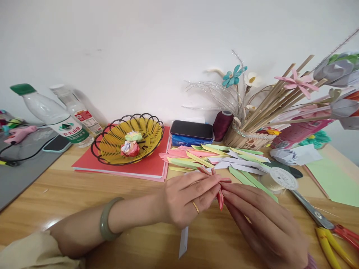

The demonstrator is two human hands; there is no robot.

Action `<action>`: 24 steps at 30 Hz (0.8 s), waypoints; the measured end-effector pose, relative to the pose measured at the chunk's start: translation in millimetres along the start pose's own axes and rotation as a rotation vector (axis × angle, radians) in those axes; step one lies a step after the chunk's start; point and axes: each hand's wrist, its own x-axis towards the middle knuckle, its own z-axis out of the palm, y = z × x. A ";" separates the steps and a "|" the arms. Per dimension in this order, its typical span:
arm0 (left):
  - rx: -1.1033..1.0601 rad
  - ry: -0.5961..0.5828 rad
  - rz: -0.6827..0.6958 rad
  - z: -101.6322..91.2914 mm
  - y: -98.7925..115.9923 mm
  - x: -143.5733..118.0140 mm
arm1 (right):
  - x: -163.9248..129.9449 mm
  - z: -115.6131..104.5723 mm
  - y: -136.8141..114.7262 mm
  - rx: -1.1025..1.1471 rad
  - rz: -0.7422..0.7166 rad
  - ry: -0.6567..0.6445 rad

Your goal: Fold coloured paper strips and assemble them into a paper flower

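Note:
My left hand, with a gold ring and a green bangle on the wrist, pinches a folded red paper flower piece above the wooden table. From the right, the fingertips of my right hand grip the same red piece. Just behind the hands lies a pile of folded paper strips in pink, green, yellow and white. A white folded strip lies on the table under my left wrist.
A yellow wire basket with paper roses sits on red card sheets. Two water bottles stand at the left. A phone on a tissue pack, a maroon thread spool, a stick basket of paper flowers, a tape roll and scissors lie to the right.

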 end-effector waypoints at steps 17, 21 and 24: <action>0.116 0.105 0.185 -0.6 -0.5 -1.7 | -1.2 -0.8 -0.3 0.011 -0.014 -0.025; 0.131 0.189 0.270 2.3 -3.7 0.0 | -3.1 -0.6 0.3 0.030 -0.041 -0.024; 0.144 0.272 0.319 4.3 -5.6 2.1 | -4.7 2.5 0.4 0.056 -0.056 0.024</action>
